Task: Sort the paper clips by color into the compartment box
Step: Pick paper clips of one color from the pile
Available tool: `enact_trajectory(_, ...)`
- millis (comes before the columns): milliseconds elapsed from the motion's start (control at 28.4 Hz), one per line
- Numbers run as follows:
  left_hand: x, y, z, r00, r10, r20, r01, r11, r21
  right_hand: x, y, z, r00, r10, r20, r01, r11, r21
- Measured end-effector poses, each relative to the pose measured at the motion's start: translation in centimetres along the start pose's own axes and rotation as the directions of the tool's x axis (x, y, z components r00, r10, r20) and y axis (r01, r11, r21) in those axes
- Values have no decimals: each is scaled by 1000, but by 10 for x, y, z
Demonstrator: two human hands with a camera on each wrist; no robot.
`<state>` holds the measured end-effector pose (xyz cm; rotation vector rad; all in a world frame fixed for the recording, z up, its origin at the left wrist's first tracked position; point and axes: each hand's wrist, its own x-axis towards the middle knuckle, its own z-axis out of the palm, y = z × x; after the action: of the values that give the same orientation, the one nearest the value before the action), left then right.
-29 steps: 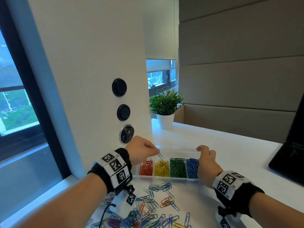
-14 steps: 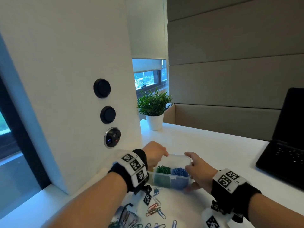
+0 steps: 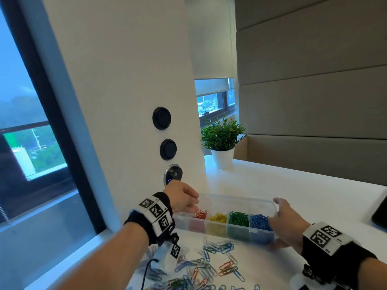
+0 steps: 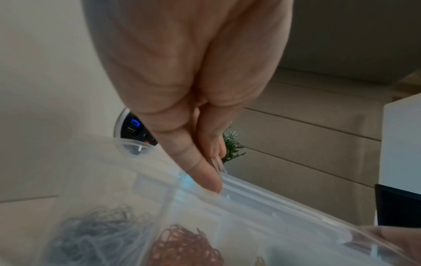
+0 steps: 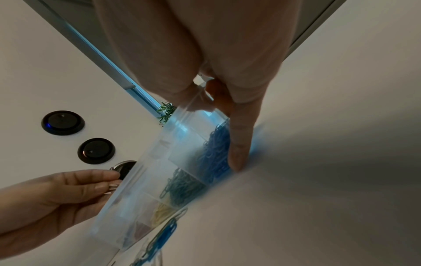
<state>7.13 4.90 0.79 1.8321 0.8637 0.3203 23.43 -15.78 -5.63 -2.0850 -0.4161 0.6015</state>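
— Where does the sorting stand?

— Partway, by the look of it. The clear compartment box (image 3: 225,223) sits on the white worktop (image 3: 293,195) with red clips (image 3: 200,214), yellow clips (image 3: 218,217), green clips (image 3: 238,219) and blue clips (image 3: 259,221) each heaped in their own section. The left wrist view also shows a greyish heap in the end section beside the red.

— And what is left?

— A good deal: a loose scatter of mixed clips (image 3: 209,266) lies on the worktop just in front of the box, blue, orange and pale ones among them.

— What are the hands doing?

— The left hand (image 3: 182,198) hovers over the box's left end, thumb and forefinger closed in a grip on one pale clip (image 4: 217,164), above the red section. The right hand (image 3: 287,225) steadies the box's right end by the blue section, fingers (image 5: 239,140) straight against its wall, holding nothing.

— Which section will that clip go to?

— I cannot tell.
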Motion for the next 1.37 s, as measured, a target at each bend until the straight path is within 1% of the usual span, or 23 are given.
enact_trajectory(106,-3,-1,-7,1000,0,17,0,1000,-21,0,1,0,1000,-11,-2,11,999,-41)
enact_trajectory(247,-3,-4,-16,997,-9,-72,9,1000,-12,-4,-1,2,997,-8,-80,7,1000,-15)
enact_trajectory(352,0,-9,-20,992,-15,-125,18,999,27,-7,2,4,993,-63,-100,57,996,-66)
enact_trajectory(458,2,-11,-26,985,-11,-170,24,997,79,-11,2,4,992,-83,-94,77,994,-73)
enact_trajectory(599,4,-15,-37,971,0,-240,48,980,195,-14,-2,2,996,-31,-89,27,999,-44)
enact_trajectory(704,1,-15,-36,986,-18,-167,72,943,325,-13,-4,3,997,-19,-69,14,997,-72)
enact_trajectory(775,-1,-15,-37,991,-20,-133,68,927,369,-14,-7,2,998,-14,-60,11,998,-55)
enact_trajectory(845,-3,-15,-42,990,13,-137,40,926,375,-18,-10,0,999,-20,-49,18,999,-36)
enact_trajectory(951,-15,-11,-46,987,99,-125,-41,916,399,-28,-15,-5,996,-81,35,83,994,-72)
enact_trajectory(986,-21,-10,-46,983,151,-102,-90,888,450,-33,-17,-8,992,-112,56,118,988,-104)
enact_trajectory(1021,-28,-8,-44,975,211,-69,-148,849,507,-37,-18,-11,987,-153,50,158,976,-149)
enact_trajectory(1092,-48,-6,-38,956,290,47,-258,749,610,-47,-19,-18,964,-265,-18,248,923,-294)
enact_trajectory(1127,-59,-6,-32,947,292,132,-306,699,646,-55,-20,-21,942,-333,-36,296,878,-376)
enact_trajectory(1162,-70,-6,-26,936,262,234,-351,651,673,-63,-19,-24,917,-398,-16,349,823,-447)
enact_trajectory(1198,-82,-8,-18,920,195,340,-386,605,696,-71,-19,-25,895,-443,49,405,763,-504)
enact_trajectory(1233,-93,-11,-10,895,108,433,-414,567,713,-78,-17,-26,878,-454,150,455,697,-554)
enact_trajectory(1268,-102,-14,-1,865,27,502,-436,535,723,-86,-15,-25,862,-431,266,498,629,-597)
enact_trajectory(1303,-111,-18,7,837,-29,546,-458,509,729,-93,-12,-22,844,-384,373,535,563,-630)
enact_trajectory(1338,-119,-22,14,818,-52,573,-482,483,731,-99,-9,-18,823,-334,459,567,510,-647)
enact_trajectory(1374,-125,-25,20,807,-44,589,-506,462,728,-104,-6,-13,806,-292,514,589,477,-652)
